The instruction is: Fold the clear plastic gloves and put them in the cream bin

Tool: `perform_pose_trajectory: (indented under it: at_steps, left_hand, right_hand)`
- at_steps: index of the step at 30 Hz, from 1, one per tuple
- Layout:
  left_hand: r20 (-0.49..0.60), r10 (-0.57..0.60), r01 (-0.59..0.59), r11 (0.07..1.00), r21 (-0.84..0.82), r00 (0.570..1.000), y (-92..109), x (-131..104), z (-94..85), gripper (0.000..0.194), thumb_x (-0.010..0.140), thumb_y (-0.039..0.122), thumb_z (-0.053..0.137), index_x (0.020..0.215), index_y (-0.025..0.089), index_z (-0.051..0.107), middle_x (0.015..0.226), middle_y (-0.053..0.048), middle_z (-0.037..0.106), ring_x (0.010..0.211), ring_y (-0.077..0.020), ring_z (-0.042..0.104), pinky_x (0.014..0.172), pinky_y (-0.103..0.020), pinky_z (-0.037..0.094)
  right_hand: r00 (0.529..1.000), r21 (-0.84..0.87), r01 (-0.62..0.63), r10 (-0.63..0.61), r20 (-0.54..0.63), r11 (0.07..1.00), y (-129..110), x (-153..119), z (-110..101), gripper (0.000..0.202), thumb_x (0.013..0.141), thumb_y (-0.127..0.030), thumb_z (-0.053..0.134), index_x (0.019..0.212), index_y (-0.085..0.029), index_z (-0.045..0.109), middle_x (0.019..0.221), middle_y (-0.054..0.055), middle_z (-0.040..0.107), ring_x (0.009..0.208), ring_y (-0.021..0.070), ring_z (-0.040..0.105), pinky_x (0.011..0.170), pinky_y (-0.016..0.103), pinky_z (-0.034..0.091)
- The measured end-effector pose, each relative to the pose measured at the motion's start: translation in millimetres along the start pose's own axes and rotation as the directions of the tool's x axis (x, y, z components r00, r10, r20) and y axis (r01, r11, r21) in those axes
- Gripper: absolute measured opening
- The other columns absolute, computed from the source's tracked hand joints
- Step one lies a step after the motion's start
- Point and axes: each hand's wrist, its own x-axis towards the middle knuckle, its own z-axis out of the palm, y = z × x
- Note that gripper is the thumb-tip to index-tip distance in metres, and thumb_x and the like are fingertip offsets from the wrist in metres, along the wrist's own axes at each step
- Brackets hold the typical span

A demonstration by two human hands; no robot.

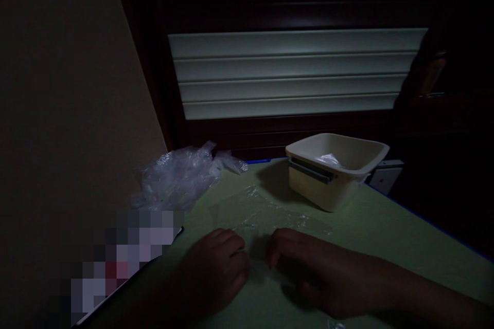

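A clear plastic bag (266, 216) lies spread on the green table (405, 231), its near part between my hands. My left hand (224, 267) is closed at the bag's near left edge, fingers curled in; what they pinch is too dark to tell. To the right, my right hand (320, 267) is bent over the bag's near right part with its fingers curled downward, the fingertips partly in shadow. At the back left sits a heap of crumpled clear plastic bags (177, 177). A cream bin (328, 185) with a grey handle stands at the back right, some clear plastic inside it.
A blurred-out flat item (131, 257) with a dark edge lies at the left. Behind the table are a wall (77, 87) and a dark wooden panel with pale slats (289, 72). A whitish object (386, 175) shows behind the bin. The scene is dim.
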Motion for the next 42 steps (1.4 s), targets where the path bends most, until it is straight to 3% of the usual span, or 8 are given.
perform_pose_trajectory:
  at_steps: [8,11,17,27,31,35,39,42]
  left_hand:
    - [-0.013,0.026,-0.027,0.999,-0.041,1.000,0.3,0.9,0.5,0.011,0.080,0.010,0.049,0.075,0.014,0.058,0.075,-0.005,0.060,0.075,-0.0186,0.056,0.069,-0.033,0.048]
    - [-0.038,0.047,-0.048,0.998,-0.035,0.998,1.4,2.6,-1.2,0.012,0.082,0.014,0.050,0.074,0.014,0.059,0.077,-0.006,0.061,0.077,-0.0194,0.057,0.070,-0.034,0.049]
    - [-0.065,0.018,-0.024,0.995,-0.099,0.998,2.6,4.4,-3.6,0.012,0.084,0.018,0.052,0.077,0.015,0.060,0.081,-0.006,0.063,0.079,-0.0188,0.056,0.072,-0.034,0.049]
    - [-0.089,-0.037,0.028,0.995,-0.101,0.995,3.6,3.8,-3.8,0.003,0.079,0.014,0.057,0.082,0.015,0.056,0.096,-0.008,0.059,0.088,-0.0213,0.055,0.076,-0.036,0.049]
    - [-0.082,0.022,-0.028,0.997,-0.067,0.996,5.0,5.0,-2.4,0.008,0.083,0.009,0.051,0.083,0.015,0.057,0.093,-0.007,0.059,0.083,-0.0195,0.055,0.071,-0.032,0.048]
    - [-0.028,0.066,-0.068,0.994,-0.083,0.997,0.6,0.6,6.5,0.011,0.088,0.011,0.049,0.087,0.016,0.059,0.091,-0.005,0.061,0.085,-0.0179,0.054,0.073,-0.031,0.045]
    - [-0.015,0.111,-0.112,0.992,-0.058,0.994,-4.9,-3.5,13.1,0.013,0.090,0.012,0.048,0.088,0.016,0.060,0.088,-0.004,0.061,0.084,-0.0172,0.054,0.073,-0.031,0.044]
    - [-0.074,0.110,-0.110,0.994,0.006,0.991,-8.1,-2.0,13.2,0.018,0.091,0.012,0.045,0.080,0.014,0.060,0.082,-0.005,0.061,0.082,-0.0176,0.054,0.072,-0.032,0.044]
  right_hand:
    - [0.995,-0.106,0.007,-0.018,-0.103,0.994,3.0,10.9,10.8,0.009,0.081,-0.019,0.052,0.088,-0.015,0.057,0.086,0.007,0.059,0.081,0.0167,0.053,0.076,0.029,0.042]
    - [0.989,-0.079,0.016,-0.028,-0.146,0.997,6.8,12.8,13.6,0.013,0.085,-0.019,0.047,0.078,-0.015,0.058,0.075,0.004,0.058,0.071,0.0139,0.053,0.068,0.025,0.041]
    - [0.969,0.145,-0.175,0.197,-0.151,0.974,13.3,13.1,19.0,0.010,0.081,-0.019,0.048,0.085,-0.014,0.056,0.071,0.001,0.057,0.062,0.0119,0.051,0.055,0.021,0.039]
    - [0.895,0.071,-0.277,0.284,-0.345,0.958,27.1,11.9,23.9,0.069,0.076,-0.019,0.059,0.136,-0.017,0.025,0.089,0.006,0.060,0.074,0.0179,0.057,0.065,0.030,0.045]
    - [0.884,-0.017,-0.276,0.247,-0.396,0.961,30.6,10.3,23.9,0.074,0.073,-0.018,0.060,0.137,-0.017,0.024,0.118,0.015,0.051,0.098,0.0240,0.055,0.083,0.039,0.045]
    - [0.906,-0.231,-0.191,0.081,-0.416,0.954,29.1,9.7,22.2,0.054,0.076,-0.011,0.053,0.129,-0.015,0.040,0.126,0.017,0.046,0.115,0.0262,0.045,0.093,0.042,0.040]
    - [0.951,-0.381,0.007,-0.123,-0.282,0.925,23.3,9.8,19.5,0.042,0.077,-0.005,0.047,0.117,-0.018,0.053,0.118,0.013,0.056,0.107,0.0236,0.051,0.089,0.040,0.041]
    - [0.980,-0.389,0.055,-0.124,-0.155,0.920,19.4,11.3,19.3,0.031,0.080,-0.005,0.046,0.104,-0.017,0.061,0.102,0.009,0.063,0.096,0.0209,0.056,0.086,0.036,0.041]
